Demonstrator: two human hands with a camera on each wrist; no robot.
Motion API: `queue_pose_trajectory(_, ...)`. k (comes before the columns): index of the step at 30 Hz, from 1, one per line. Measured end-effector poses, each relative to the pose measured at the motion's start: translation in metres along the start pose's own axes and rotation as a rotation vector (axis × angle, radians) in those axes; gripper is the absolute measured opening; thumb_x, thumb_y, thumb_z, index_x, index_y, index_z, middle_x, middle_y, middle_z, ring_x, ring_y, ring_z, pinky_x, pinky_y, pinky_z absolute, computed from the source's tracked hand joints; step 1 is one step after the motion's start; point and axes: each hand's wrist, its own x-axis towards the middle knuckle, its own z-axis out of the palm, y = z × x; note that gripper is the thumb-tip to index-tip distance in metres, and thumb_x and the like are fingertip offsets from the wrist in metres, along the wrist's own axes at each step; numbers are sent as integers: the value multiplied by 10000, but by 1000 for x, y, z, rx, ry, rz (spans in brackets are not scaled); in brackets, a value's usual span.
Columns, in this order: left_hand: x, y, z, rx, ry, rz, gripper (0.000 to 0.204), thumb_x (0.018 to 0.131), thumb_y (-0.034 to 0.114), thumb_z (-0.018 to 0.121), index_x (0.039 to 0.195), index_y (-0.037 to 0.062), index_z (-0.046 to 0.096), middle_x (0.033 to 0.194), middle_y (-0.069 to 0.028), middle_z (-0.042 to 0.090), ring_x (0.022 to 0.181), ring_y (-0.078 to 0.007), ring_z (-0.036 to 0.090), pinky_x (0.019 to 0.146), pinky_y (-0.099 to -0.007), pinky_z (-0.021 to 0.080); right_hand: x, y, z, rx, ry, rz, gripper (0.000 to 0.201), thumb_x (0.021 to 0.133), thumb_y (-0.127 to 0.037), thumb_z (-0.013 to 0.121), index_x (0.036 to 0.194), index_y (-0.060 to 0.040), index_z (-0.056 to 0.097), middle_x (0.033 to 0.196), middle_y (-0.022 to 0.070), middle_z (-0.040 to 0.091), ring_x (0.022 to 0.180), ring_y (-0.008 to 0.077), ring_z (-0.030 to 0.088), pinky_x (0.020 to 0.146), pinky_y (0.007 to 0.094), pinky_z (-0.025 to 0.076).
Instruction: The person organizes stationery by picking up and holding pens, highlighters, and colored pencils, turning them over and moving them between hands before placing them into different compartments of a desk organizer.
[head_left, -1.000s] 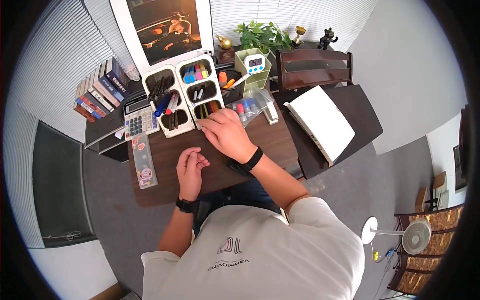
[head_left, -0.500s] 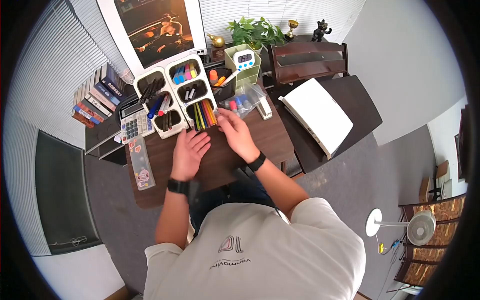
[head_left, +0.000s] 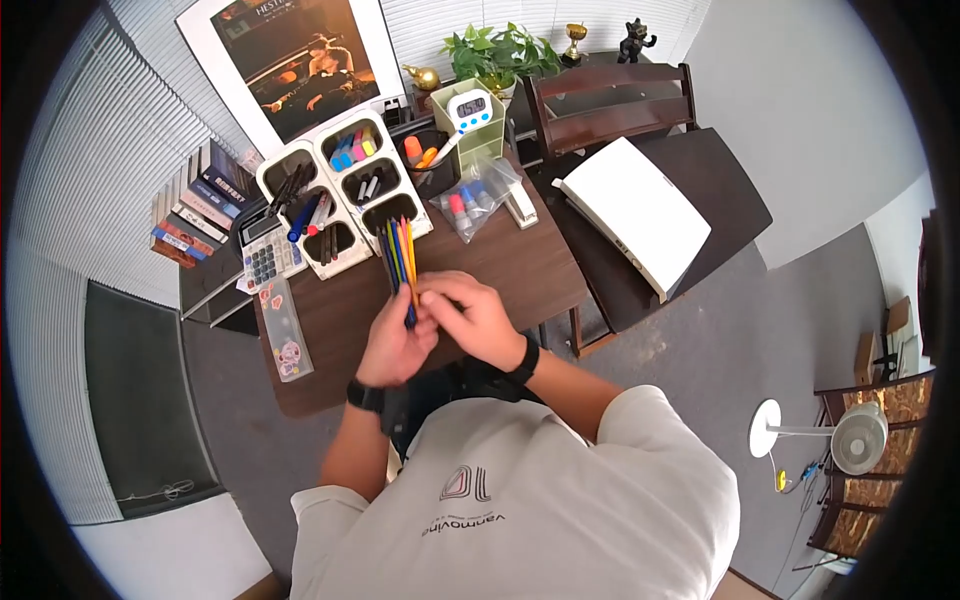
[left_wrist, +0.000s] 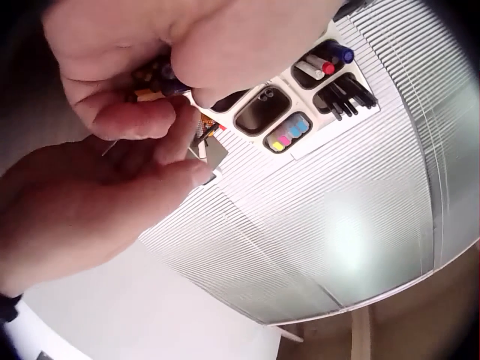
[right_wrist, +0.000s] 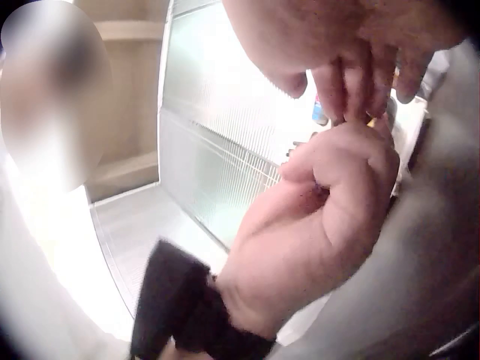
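A bundle of coloured pencils [head_left: 400, 255] stands up from my two hands in the head view, black, blue, green, red and yellow among them. My left hand [head_left: 393, 345] grips its lower part with curled fingers. From the right, my right hand [head_left: 485, 318] pinches the yellow side of the bundle between thumb and fingers. In the left wrist view the fingers of both hands meet and mostly hide the pencils. Just beyond stands the white pen organizer [head_left: 363, 228], its front right compartment [head_left: 398, 212] behind the pencil tips.
Left of the organizer are a calculator [head_left: 268, 258] and a clear stickered case [head_left: 286, 335]. To its right stand a black mesh cup [head_left: 432, 178], a bag of small bottles [head_left: 470, 208], a stapler [head_left: 521, 207] and a green holder with a timer [head_left: 470, 108]. A white box [head_left: 640, 215] lies on the chair.
The coloured pencils have come out of the front right compartment and toward the body. Both hands, earlier beside that compartment, now hold the bundle together nearer the table's front edge.
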Motion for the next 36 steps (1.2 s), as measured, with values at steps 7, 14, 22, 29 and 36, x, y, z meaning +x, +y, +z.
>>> queue_pose_trajectory(7, -39, -42, 19, 1369, 233, 411, 477, 1057, 130, 581, 1495, 12, 434, 1001, -105, 648, 837, -175, 649, 714, -326, 527, 3, -8, 20, 626, -17, 493, 436, 1015, -170, 733, 1373, 3, 555, 1160, 98, 719, 1035, 147, 678, 936, 316, 548)
queue_pose_trajectory(14, -27, -5, -15, 1610, 205, 710, 735, 903, 128, 767, 1551, 23, 436, 1493, -179, 515, 1333, -291, 553, 1067, -418, 487, 21, -6, 20, 73, -14, -63, 239, 991, -186, 751, 1101, -4, 641, 951, 100, 702, 839, 153, 635, 767, 341, 539)
queue_pose_trajectory(22, -18, -7, -35, 1309, 68, 737, 698, 954, 172, 740, 1567, 46, 432, 1538, -128, 511, 1378, -223, 518, 1127, -376, 430, 10, 32, 27, 92, -208, 128, 188, 985, -154, 730, 1080, -14, 648, 1008, 151, 728, 903, 284, 728, 774, 378, 560)
queue_pose_trajectory(29, 9, -17, -14, 1027, 48, 750, 325, 1073, 137, 591, 1360, -15, 572, 1467, -146, 583, 1224, -169, 603, 1054, -331, 482, 8, 29, 23, -22, -209, 41, 381, 909, -113, 691, 1282, -36, 664, 1055, 215, 735, 969, 429, 706, 841, 461, 573)
queue_pose_trajectory(36, 11, -11, -37, 124, 124, 669, 262, 1138, 324, 494, 1087, 82, 581, 1206, -141, 687, 1189, -294, 659, 1018, -477, 554, -2, 2, 29, -99, -195, 87, 394, 923, -207, 786, 1261, -32, 686, 1080, 171, 756, 885, 305, 746, 801, 383, 586)
